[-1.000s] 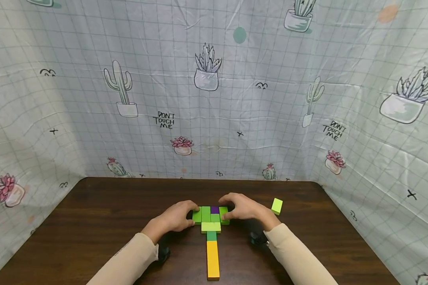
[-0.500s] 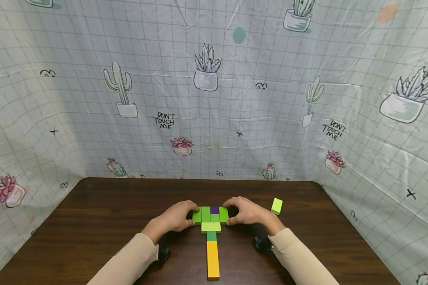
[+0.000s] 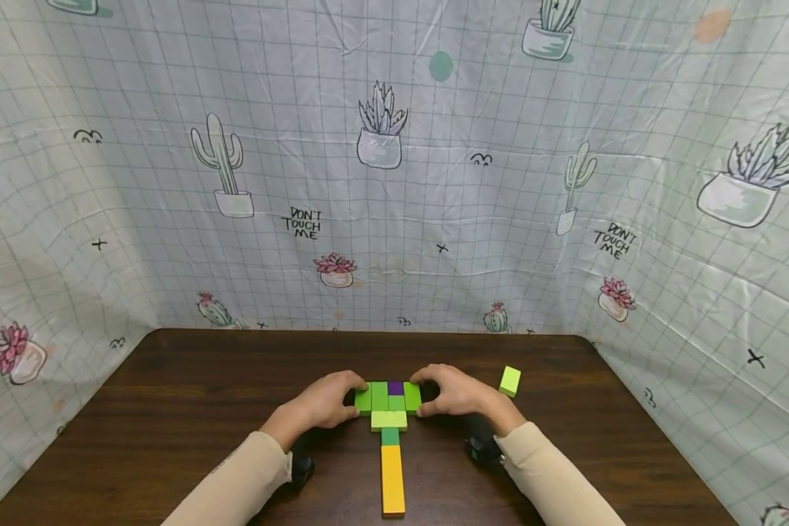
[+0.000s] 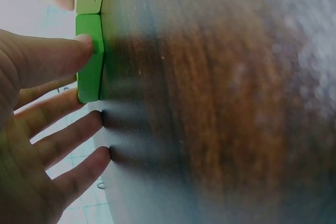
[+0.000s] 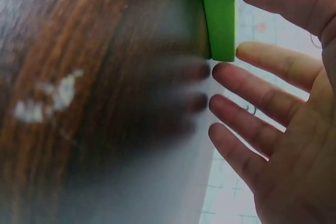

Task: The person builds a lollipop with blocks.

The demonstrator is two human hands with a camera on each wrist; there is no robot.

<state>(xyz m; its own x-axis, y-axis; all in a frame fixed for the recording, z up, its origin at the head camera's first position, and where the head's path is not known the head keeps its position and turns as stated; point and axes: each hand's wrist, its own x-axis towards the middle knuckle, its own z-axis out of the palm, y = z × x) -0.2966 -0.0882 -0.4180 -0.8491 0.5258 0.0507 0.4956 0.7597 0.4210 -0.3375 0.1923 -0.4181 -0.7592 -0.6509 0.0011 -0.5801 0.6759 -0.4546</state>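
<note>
In the head view a flat row of blocks lies on the table. My left hand (image 3: 322, 400) pinches the left-end green block (image 3: 363, 401) between thumb and index finger; the left wrist view shows the thumb on its near side. At the opposite end, my right hand (image 3: 456, 391) pinches the right-end green block (image 3: 412, 399), its other fingers spread past it in the right wrist view. Between them sit a long green block (image 3: 379, 398), a purple block (image 3: 395, 388) and a small green block (image 3: 397, 402). A lime block (image 3: 389, 420), dark green block (image 3: 390, 436) and orange block (image 3: 392, 482) continue toward me.
A loose lime block (image 3: 509, 381) lies on the dark wooden table (image 3: 204, 409), beyond the right wrist. A cloth backdrop (image 3: 394, 219) with printed cacti encloses the table's back and sides.
A second ago the right hand reached over its green block; it has shifted right to the block's outer side, and that block now sits slightly further left. The left hand has stayed put.
</note>
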